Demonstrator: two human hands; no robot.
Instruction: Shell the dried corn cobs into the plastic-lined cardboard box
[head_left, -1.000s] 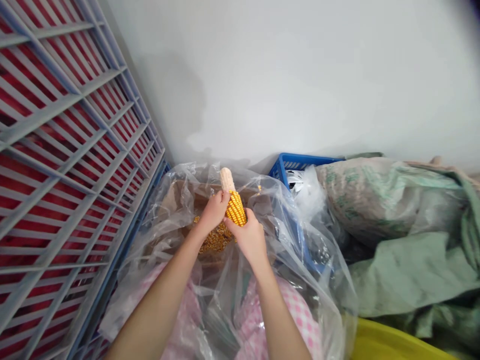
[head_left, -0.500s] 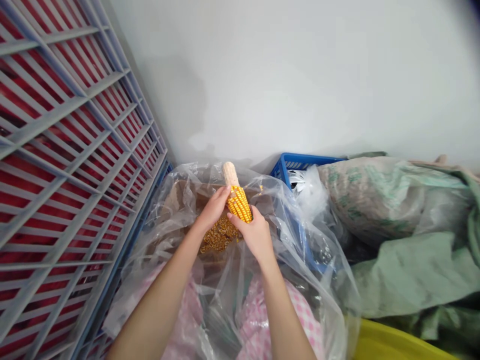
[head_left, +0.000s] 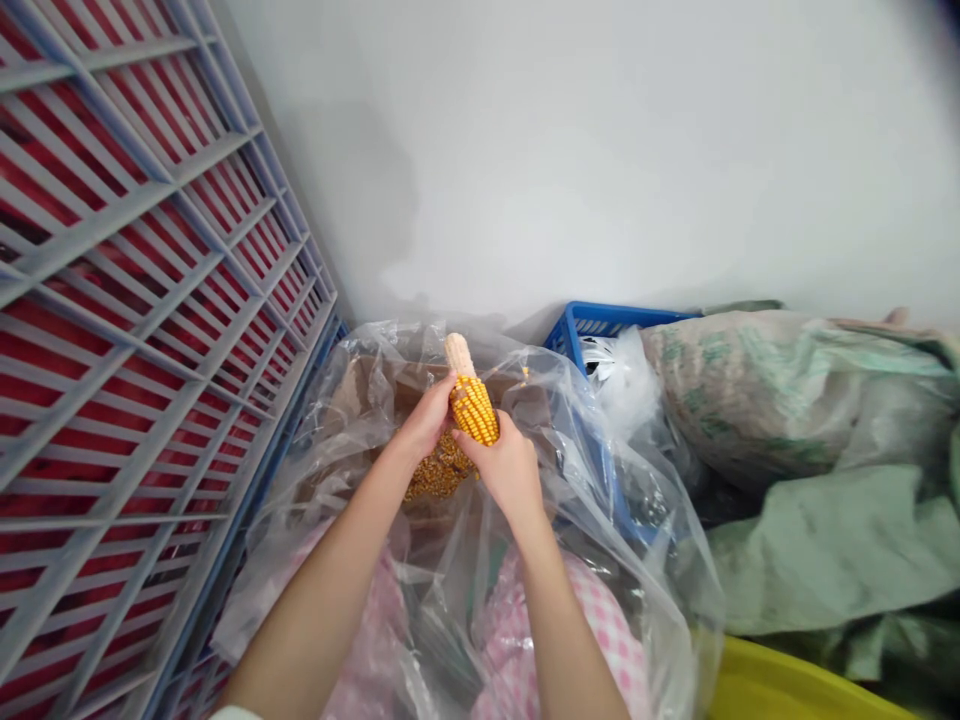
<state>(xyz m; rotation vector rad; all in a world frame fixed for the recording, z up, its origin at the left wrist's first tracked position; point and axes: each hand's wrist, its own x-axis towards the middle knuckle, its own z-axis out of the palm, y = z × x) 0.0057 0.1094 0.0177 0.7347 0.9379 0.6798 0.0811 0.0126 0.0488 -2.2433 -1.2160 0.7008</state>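
Note:
An ear of corn (head_left: pixel 475 408) is held between my two hands, its bare pale cob end pointing up and away from me. Yellow kernels still cover the nearer part. My left hand (head_left: pixel 430 418) is closed on the ear's left side, close to where the kernels give way to bare cob. Around the lower right end, my right hand (head_left: pixel 507 458) is wrapped, with the thumb across the kernels. Loose corn kernels (head_left: pixel 435 474) lie in a heap below, inside a clear plastic bag (head_left: pixel 600 470) spread over my lap.
A grey slatted plastic crate wall (head_left: pixel 172 290) with red behind it rises at left. To the right are a blue basket (head_left: pixel 574 320), a stuffed sack (head_left: pixel 780 390), green cloth (head_left: pixel 832 550) and a yellow container (head_left: pixel 780 685). A white wall (head_left: pixel 562 150) stands behind.
The corn ear and both hands have shifted slightly; the ear's tip sits a little lower. The camera view has moved slightly. Both hands keep their hold.

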